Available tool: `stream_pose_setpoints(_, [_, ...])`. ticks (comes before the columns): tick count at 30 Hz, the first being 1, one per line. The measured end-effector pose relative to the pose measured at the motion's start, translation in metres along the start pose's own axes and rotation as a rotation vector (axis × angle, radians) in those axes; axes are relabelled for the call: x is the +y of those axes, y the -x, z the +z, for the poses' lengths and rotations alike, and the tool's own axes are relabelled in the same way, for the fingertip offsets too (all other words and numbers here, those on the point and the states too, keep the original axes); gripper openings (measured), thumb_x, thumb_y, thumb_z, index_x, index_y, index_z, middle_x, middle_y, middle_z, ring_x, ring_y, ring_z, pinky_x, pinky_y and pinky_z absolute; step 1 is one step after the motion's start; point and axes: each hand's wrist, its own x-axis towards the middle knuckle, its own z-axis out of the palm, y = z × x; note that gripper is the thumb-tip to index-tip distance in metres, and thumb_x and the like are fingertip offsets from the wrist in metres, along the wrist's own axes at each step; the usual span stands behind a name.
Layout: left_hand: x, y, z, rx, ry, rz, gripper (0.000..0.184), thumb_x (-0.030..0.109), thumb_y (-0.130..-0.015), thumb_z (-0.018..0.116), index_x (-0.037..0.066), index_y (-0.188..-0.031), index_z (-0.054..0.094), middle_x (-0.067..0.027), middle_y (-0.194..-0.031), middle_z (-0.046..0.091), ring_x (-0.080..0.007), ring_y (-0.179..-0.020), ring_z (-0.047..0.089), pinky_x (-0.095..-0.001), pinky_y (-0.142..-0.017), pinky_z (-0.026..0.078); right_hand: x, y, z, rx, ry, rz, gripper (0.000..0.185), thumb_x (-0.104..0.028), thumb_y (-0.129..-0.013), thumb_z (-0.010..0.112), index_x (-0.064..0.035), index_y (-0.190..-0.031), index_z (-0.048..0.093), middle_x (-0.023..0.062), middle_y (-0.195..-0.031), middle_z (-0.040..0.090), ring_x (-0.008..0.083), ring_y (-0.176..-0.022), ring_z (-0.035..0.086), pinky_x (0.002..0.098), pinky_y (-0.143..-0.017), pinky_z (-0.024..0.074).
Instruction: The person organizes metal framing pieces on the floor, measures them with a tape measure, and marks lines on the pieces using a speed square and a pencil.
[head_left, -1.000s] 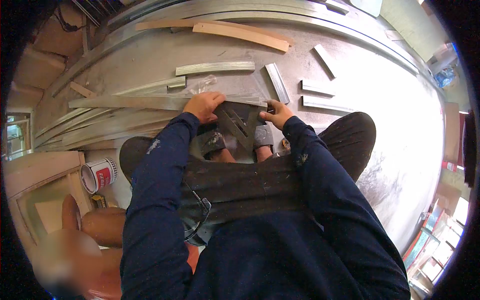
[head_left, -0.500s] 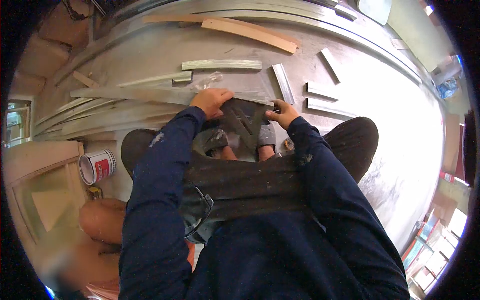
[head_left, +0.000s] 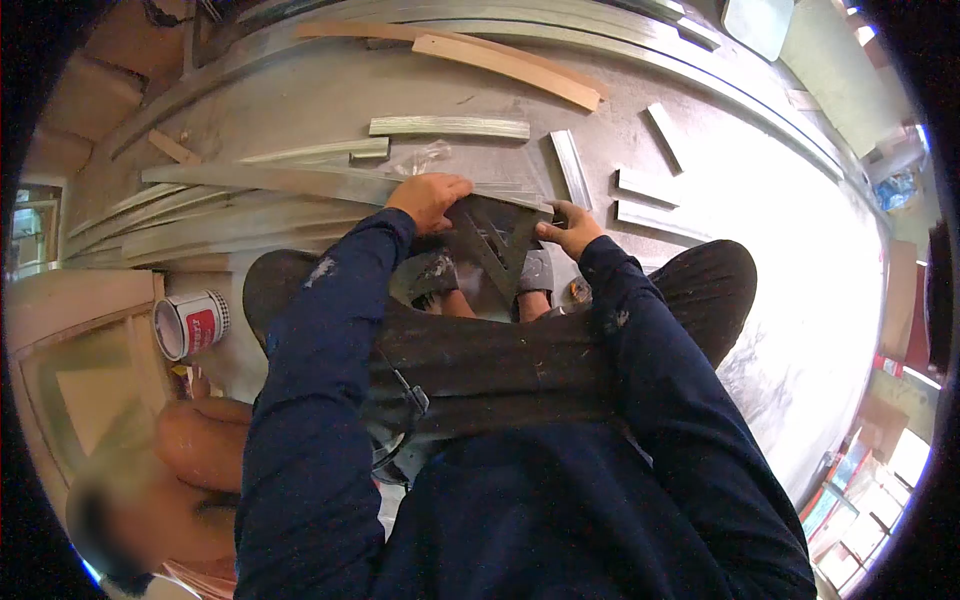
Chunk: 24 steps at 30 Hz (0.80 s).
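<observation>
A dark triangular speed square lies against a long metal channel, its point toward my feet. My left hand is closed over the channel at the square's left corner. At the square's right corner, my right hand pinches it against the channel's end, thumb on the near face. The fingers behind the channel are hidden. Beyond my hands lie short cut metal channel pieces, one crosswise and one angled. A crumpled clear plastic scrap rests just past my left hand.
More long metal channels lie to the left. Tan strips and long rails stretch across the far floor. Two short pieces sit at right. A paint can and another person are at lower left.
My hands, the speed square and the channel keep nearly the same position. The view has shifted slightly. At lower left, the other person's arm and head have moved a little.
</observation>
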Motion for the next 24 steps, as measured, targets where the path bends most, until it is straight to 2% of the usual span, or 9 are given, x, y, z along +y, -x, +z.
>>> stream_pose_setpoints(4, [-0.006, 0.001, 0.007, 0.140, -0.018, 0.098, 0.059, 0.009, -0.055, 0.079, 0.008, -0.108, 0.052, -0.0091, -0.102, 0.059, -0.0298, -0.098, 0.058, -0.0383, -0.082, 0.049, -0.024, 0.022, 0.014, 0.358, 0.307, -0.077, 0.039, -0.027, -0.077, 0.070, 0.0015, -0.102, 0.060, 0.0172, -0.091, 0.066, 0.0274, -0.082, 0.065, 0.0369, -0.075, 0.0505])
stream_pose_setpoints(6, [-0.007, 0.001, 0.009, 0.094, -0.001, 0.049, 0.065, 0.008, -0.054, 0.079, 0.008, -0.113, 0.052, -0.0108, -0.110, 0.058, -0.0310, -0.104, 0.056, -0.0383, -0.087, 0.047, -0.058, 0.041, 0.017, 0.602, 0.461, -0.088, 0.028, -0.021, -0.079, 0.064, -0.0019, -0.100, 0.062, 0.0190, -0.086, 0.066, 0.0331, -0.081, 0.065, 0.0398, -0.075, 0.0504])
stream_pose_setpoints(9, [-0.009, 0.001, 0.013, 0.060, 0.028, 0.014, 0.071, 0.007, -0.052, 0.080, 0.008, -0.117, 0.052, -0.0123, -0.117, 0.057, -0.0319, -0.109, 0.054, -0.0384, -0.092, 0.046, -0.063, 0.048, 0.024, 0.557, 0.347, -0.154, 0.019, -0.014, -0.080, 0.058, -0.0051, -0.095, 0.064, 0.0196, -0.080, 0.065, 0.0366, -0.079, 0.063, 0.0416, -0.074, 0.0503])
stream_pose_setpoints(13, [-0.011, -0.001, 0.014, 0.071, 0.048, 0.039, 0.070, 0.008, -0.052, 0.080, 0.007, -0.117, 0.053, -0.0121, -0.117, 0.057, -0.0316, -0.108, 0.055, -0.0386, -0.093, 0.046, -0.072, 0.057, 0.039, 0.547, 0.374, -0.119, 0.030, -0.010, -0.081, 0.054, -0.0099, -0.110, 0.053, 0.0230, -0.081, 0.064, 0.0412, -0.078, 0.061, 0.0486, -0.071, 0.0481])
stream_pose_setpoints(15, [-0.012, -0.002, 0.016, 0.064, 0.045, 0.031, 0.070, 0.008, -0.052, 0.080, 0.007, -0.117, 0.053, -0.0121, -0.117, 0.057, -0.0315, -0.109, 0.055, -0.0383, -0.093, 0.046, -0.059, 0.052, 0.043, 0.571, 0.448, -0.190, 0.032, -0.009, -0.080, 0.054, -0.0078, -0.111, 0.049, 0.0175, -0.071, 0.065, 0.0373, -0.070, 0.064, 0.0447, -0.065, 0.0484])
stream_pose_setpoints(18, [-0.008, 0.001, 0.012, 0.101, 0.026, 0.046, 0.064, 0.008, -0.054, 0.079, 0.007, -0.113, 0.053, -0.0118, -0.110, 0.059, -0.0315, -0.104, 0.056, -0.0387, -0.088, 0.047, -0.061, 0.052, 0.045, 0.477, 0.640, 0.018, 0.026, -0.009, -0.081, 0.054, -0.0073, -0.106, 0.049, 0.0173, -0.072, 0.065, 0.0363, -0.070, 0.064, 0.0443, -0.065, 0.0487])
stream_pose_setpoints(20, [-0.008, 0.001, 0.012, 0.151, 0.010, 0.067, 0.058, 0.008, -0.056, 0.078, 0.006, -0.108, 0.053, -0.0116, -0.103, 0.060, -0.0316, -0.100, 0.057, -0.0392, -0.084, 0.048, -0.058, 0.049, 0.043, 0.597, 0.442, -0.209, 0.019, -0.009, -0.083, 0.054, -0.0066, -0.101, 0.050, 0.0178, -0.072, 0.065, 0.0353, -0.069, 0.064, 0.0438, -0.063, 0.0489])
stream_pose_setpoints(22, [-0.009, 0.000, 0.011, 0.023, 0.028, -0.007, 0.071, 0.009, -0.054, 0.080, 0.006, -0.119, 0.052, -0.0122, -0.121, 0.056, -0.0317, -0.111, 0.054, -0.0380, -0.094, 0.045, -0.055, 0.047, 0.044, 0.570, 0.454, -0.184, 0.017, -0.009, -0.084, 0.053, -0.0063, -0.100, 0.050, 0.0175, -0.070, 0.065, 0.0350, -0.068, 0.065, 0.0433, -0.063, 0.0489])
stream_pose_setpoints(24, [-0.009, 0.000, 0.011, 0.023, 0.028, -0.003, 0.071, 0.009, -0.053, 0.080, 0.006, -0.119, 0.052, -0.0123, -0.121, 0.056, -0.0319, -0.111, 0.053, -0.0382, -0.094, 0.045, -0.053, 0.045, 0.044, 0.547, 0.465, -0.159, 0.015, -0.009, -0.084, 0.053, -0.0059, -0.099, 0.051, 0.0171, -0.069, 0.064, 0.0346, -0.067, 0.065, 0.0429, -0.062, 0.0489])
